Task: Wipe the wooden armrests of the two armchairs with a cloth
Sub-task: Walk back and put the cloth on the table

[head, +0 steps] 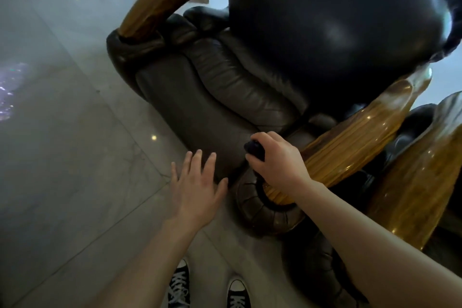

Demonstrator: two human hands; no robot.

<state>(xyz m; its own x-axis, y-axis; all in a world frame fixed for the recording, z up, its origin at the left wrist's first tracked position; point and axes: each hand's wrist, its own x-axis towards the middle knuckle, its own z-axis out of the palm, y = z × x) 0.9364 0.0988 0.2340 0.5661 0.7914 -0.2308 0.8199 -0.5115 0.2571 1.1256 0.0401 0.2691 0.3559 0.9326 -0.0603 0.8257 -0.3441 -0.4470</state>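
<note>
A dark leather armchair (225,97) fills the middle of the view, with curved glossy wooden armrests. Its near armrest (355,142) runs from lower centre up to the right; the far armrest (165,0) arches at the upper left. My right hand (275,160) is closed around a small dark cloth (255,150) at the lower front end of the near armrest. My left hand (197,185) hovers open, fingers spread, over the front edge of the seat cushion. A second armchair's wooden armrest (425,182) stands at the right edge.
Pale polished stone floor (62,132) spreads to the left and below. My two black sneakers (207,287) stand on it just in front of the chair. The rolled leather base (265,210) of the near armrest sits below my right wrist.
</note>
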